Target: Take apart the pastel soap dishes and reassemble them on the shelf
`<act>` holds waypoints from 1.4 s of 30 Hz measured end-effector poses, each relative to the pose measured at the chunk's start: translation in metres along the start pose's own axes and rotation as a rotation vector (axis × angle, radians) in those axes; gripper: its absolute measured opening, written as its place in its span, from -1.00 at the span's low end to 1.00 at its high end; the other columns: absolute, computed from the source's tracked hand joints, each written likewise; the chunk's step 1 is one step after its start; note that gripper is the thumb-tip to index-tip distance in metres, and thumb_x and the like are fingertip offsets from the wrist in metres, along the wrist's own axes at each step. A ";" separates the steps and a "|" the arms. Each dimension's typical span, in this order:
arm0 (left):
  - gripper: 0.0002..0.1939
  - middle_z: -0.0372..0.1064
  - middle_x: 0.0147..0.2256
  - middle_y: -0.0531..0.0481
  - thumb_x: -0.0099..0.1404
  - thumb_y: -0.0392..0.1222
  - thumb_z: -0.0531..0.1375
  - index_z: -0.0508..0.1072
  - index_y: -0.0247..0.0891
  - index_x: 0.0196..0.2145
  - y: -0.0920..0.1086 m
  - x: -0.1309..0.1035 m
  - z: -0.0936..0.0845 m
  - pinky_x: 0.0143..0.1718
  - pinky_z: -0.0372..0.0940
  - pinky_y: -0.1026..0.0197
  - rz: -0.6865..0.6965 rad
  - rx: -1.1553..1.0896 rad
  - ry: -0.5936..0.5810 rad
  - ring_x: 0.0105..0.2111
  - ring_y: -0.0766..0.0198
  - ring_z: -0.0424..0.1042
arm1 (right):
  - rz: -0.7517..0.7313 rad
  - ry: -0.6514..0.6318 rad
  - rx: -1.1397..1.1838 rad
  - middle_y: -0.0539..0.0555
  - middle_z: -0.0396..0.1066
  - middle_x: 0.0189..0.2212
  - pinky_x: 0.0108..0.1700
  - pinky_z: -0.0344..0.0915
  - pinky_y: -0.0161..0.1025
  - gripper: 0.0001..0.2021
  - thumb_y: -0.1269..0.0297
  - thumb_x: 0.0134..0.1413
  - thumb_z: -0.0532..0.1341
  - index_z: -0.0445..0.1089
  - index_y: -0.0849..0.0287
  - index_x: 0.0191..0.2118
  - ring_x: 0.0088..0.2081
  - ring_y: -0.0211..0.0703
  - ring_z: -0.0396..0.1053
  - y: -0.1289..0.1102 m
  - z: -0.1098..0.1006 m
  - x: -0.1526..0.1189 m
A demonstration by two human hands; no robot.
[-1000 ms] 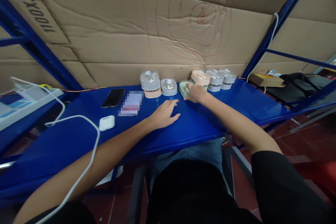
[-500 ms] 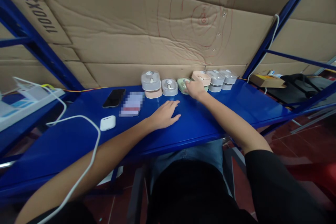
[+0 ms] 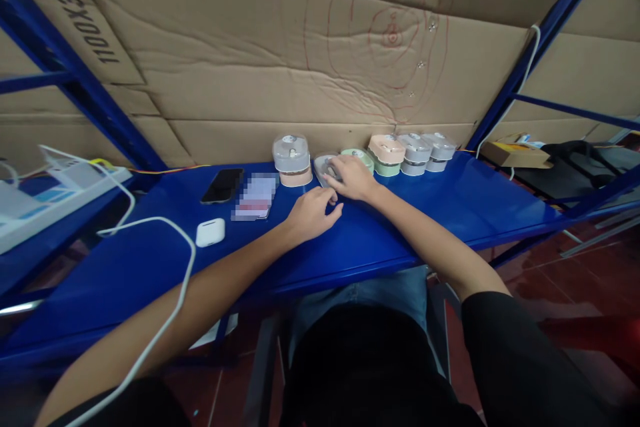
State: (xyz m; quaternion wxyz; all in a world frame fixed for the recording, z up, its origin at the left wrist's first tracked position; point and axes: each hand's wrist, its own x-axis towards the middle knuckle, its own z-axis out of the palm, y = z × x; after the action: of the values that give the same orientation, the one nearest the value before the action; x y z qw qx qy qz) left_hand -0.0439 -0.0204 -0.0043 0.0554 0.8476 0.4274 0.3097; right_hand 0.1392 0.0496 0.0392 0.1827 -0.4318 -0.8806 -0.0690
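Slanting grey box; long axis unclear

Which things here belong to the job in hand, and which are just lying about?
Likely part of the job:
single gray lidded container, under the right hand
single green lidded container
gray-on-peach container stack
peach-on-green stack
two gray stacks

Apparently just lying about:
black phone
pixelated item beside it
white earbud case
white cable

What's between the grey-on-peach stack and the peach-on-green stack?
A single grey box and, to its right, a green box, as the head view shows. The fingers of the right hand are over the grey one.
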 end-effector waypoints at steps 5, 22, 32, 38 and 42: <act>-0.85 0.57 -0.12 -0.12 0.46 -0.09 0.26 0.45 -0.13 -0.06 -0.001 -0.001 -0.001 0.11 0.51 -0.13 -0.001 -0.079 0.182 -0.04 -0.04 0.60 | 0.179 0.115 0.051 0.40 0.59 0.15 0.26 0.38 0.13 -0.46 -0.10 0.51 0.16 0.49 0.28 0.24 0.19 0.32 0.50 -0.006 -0.023 -0.026; 0.36 0.35 0.42 -0.45 0.03 0.17 0.65 0.05 -0.18 0.57 -0.008 0.000 0.005 0.43 0.28 -0.43 -0.083 -0.431 -0.132 0.43 -0.43 0.38 | -0.156 -0.132 0.473 0.27 0.62 0.18 0.21 0.50 0.12 -0.18 -0.24 0.08 0.53 0.47 0.15 0.33 0.17 0.23 0.59 0.012 -0.043 -0.067; 0.34 0.37 0.38 -0.36 0.09 0.18 0.63 0.08 -0.15 0.62 -0.006 -0.002 -0.001 0.46 0.28 -0.38 -0.059 -0.326 -0.172 0.38 -0.33 0.41 | 0.083 -0.082 0.597 0.17 0.64 0.05 0.14 0.54 0.15 -0.18 -0.24 0.10 0.51 0.43 0.07 0.37 0.04 0.19 0.60 0.066 -0.044 -0.083; -0.51 0.30 0.41 -0.18 0.40 0.19 0.45 0.72 0.02 0.21 -0.001 -0.007 -0.003 0.54 0.21 -0.28 0.088 -0.217 -0.231 0.43 -0.24 0.34 | 0.452 -0.033 0.447 0.34 0.62 0.13 0.26 0.49 0.38 0.02 -0.32 -0.09 0.59 0.43 0.18 0.38 0.14 0.44 0.59 0.133 -0.032 -0.110; -0.56 0.25 0.48 -0.14 0.51 0.14 0.35 0.70 0.03 0.25 0.001 -0.007 -0.001 0.58 0.11 -0.29 0.057 -0.199 -0.221 0.50 -0.23 0.25 | 0.462 -0.028 0.467 0.37 0.60 0.22 0.32 0.46 0.41 0.07 -0.33 -0.12 0.60 0.41 0.17 0.43 0.22 0.50 0.58 0.147 -0.020 -0.116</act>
State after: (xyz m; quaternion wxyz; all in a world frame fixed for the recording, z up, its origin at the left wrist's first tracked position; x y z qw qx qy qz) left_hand -0.0467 -0.0266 -0.0068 0.1771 0.8786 0.3614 0.2569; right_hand 0.3248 0.0492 0.0086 0.2755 -0.5673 -0.7539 0.1841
